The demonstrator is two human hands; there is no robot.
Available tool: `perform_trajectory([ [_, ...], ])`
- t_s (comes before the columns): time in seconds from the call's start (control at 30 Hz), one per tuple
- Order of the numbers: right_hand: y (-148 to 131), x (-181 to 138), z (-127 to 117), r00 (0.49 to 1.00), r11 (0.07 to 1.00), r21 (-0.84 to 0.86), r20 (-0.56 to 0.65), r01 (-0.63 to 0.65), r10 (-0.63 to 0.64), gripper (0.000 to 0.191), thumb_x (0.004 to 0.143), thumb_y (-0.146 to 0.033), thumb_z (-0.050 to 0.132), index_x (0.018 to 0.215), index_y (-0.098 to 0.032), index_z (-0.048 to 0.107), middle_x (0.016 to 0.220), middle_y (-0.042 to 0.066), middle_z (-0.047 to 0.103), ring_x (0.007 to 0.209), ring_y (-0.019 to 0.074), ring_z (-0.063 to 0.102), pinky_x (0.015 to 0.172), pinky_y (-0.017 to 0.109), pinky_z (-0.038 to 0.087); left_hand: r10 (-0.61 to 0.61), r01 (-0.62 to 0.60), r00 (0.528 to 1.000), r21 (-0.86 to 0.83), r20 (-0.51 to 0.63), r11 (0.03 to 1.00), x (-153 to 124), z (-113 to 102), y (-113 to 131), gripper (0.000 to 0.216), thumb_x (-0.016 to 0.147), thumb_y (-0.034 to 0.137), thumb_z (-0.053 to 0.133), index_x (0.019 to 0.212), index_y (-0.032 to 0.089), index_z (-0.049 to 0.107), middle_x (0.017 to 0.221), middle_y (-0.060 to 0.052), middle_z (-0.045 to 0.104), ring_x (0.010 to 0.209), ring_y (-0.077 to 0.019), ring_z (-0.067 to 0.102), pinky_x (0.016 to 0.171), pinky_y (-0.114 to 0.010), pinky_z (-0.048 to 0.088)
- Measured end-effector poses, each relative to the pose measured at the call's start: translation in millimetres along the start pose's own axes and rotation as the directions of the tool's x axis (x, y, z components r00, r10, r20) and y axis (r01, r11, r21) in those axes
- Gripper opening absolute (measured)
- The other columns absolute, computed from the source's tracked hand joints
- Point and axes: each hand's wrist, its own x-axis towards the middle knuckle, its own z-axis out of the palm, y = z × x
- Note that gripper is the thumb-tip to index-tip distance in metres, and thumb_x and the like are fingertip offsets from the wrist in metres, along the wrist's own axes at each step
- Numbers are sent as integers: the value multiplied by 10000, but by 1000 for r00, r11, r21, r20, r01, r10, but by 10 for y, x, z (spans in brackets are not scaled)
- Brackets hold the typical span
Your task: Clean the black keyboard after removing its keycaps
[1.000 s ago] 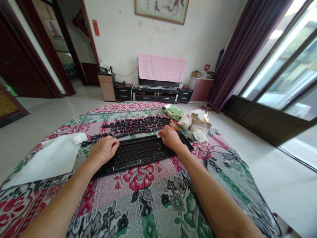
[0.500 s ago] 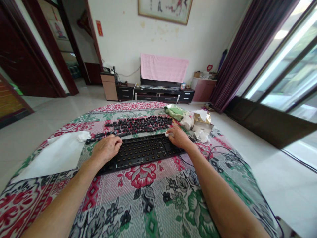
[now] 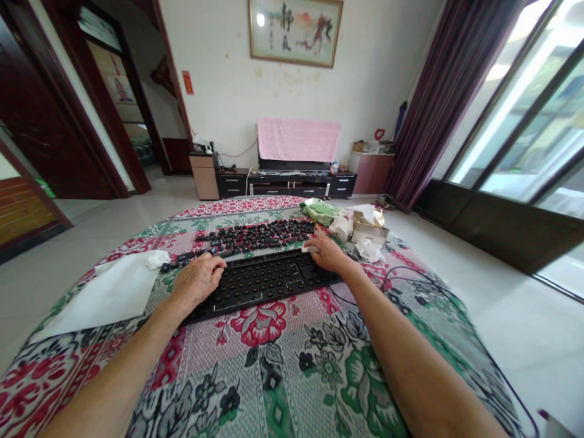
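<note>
A black keyboard base (image 3: 262,281) with its keycaps removed lies on a floral cloth (image 3: 278,359). My left hand (image 3: 197,281) rests on its left end, fingers curled down on the frame. At the base's far right corner, my right hand (image 3: 327,253) is closed on a small white wad (image 3: 308,248), pressing it against the base. Several loose black keycaps (image 3: 258,234) lie in rows just beyond the base.
A white paper sheet (image 3: 107,293) with a crumpled tissue (image 3: 158,258) lies at the left. A green packet (image 3: 320,211), a tissue box (image 3: 368,228) and crumpled tissues sit at the far right. A black cable (image 3: 410,280) loops at the right.
My right hand with the white wad has slid rightward along the base's far edge to its right corner. The view has tilted up. My left hand has stayed on the left end.
</note>
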Motion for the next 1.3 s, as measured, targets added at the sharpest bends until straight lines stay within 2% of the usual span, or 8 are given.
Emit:
perform_trajectory([
  [0.13, -47, -12, 19, 997, 998, -8, -34, -65, 65, 378, 740, -112, 474, 1055, -192, 665, 1026, 107, 645, 947, 214, 594, 844, 273, 416, 30, -30, 1000, 20, -2, 999, 11, 13, -22, 294, 817, 298, 395, 925, 236, 661, 874, -40, 611, 810, -173, 596, 746, -256, 432],
  [0.33, -5, -11, -4, 993, 995, -9, -72, -98, 97, 329, 724, -123, 482, 970, -156, 697, 924, 106, 671, 881, 211, 606, 800, 265, 431, 24, -24, 1000, 11, -9, 1000, 36, 48, -56, 288, 807, 305, 405, 924, 243, 661, 867, -35, 612, 801, -182, 599, 738, -269, 436],
  [0.5, -10, 5, -3, 982, 994, 80, -180, 71, -56, 307, 722, -119, 469, 915, -167, 702, 832, 63, 668, 811, 181, 590, 769, 252, 437, 21, -21, 1000, 22, -9, 1000, 48, 67, -65, 280, 804, 309, 415, 917, 245, 663, 867, -39, 618, 815, -186, 601, 733, -267, 433],
  [0.63, -102, 3, 61, 974, 980, 85, -155, 182, -168, 331, 687, -99, 484, 897, -194, 720, 839, 57, 662, 813, 177, 592, 789, 253, 437, 18, -18, 1000, 25, 0, 1000, 50, 60, -66, 274, 800, 314, 423, 916, 249, 663, 860, -35, 617, 806, -177, 601, 727, -256, 429],
  [0.83, -160, -35, 53, 986, 988, 87, -115, 128, -118, 300, 670, -131, 515, 867, -186, 735, 867, 63, 688, 813, 184, 615, 790, 247, 445, 7, -8, 1000, 16, 6, 1000, 50, 47, -60, 276, 799, 309, 422, 915, 250, 666, 857, -36, 615, 801, -185, 599, 727, -269, 425],
  [1.07, -129, -58, -53, 995, 984, 144, -40, 101, -96, 237, 642, -150, 538, 769, -182, 736, 775, 50, 703, 763, 186, 623, 711, 240, 442, 11, -12, 1000, 11, 12, 1000, 45, 26, -47, 284, 801, 303, 417, 926, 242, 664, 850, -41, 611, 788, -186, 596, 724, -272, 421],
  [1.23, -47, -38, -45, 993, 954, 298, -102, -25, 58, 206, 672, -177, 527, 747, -158, 718, 723, 35, 692, 676, 151, 605, 626, 213, 435, 8, -8, 1000, 14, 19, 1000, 52, 34, -56, 290, 801, 309, 409, 923, 244, 663, 863, -39, 613, 790, -183, 595, 727, -271, 420],
  [1.3, -35, -28, -15, 993, 949, 317, -111, 4, 33, 236, 677, -181, 522, 803, -162, 722, 748, 33, 695, 677, 146, 604, 625, 212, 435, 11, -11, 1000, 13, 19, 1000, 56, 40, -62, 290, 800, 312, 408, 920, 245, 663, 857, -37, 611, 785, -183, 596, 729, -273, 421],
])
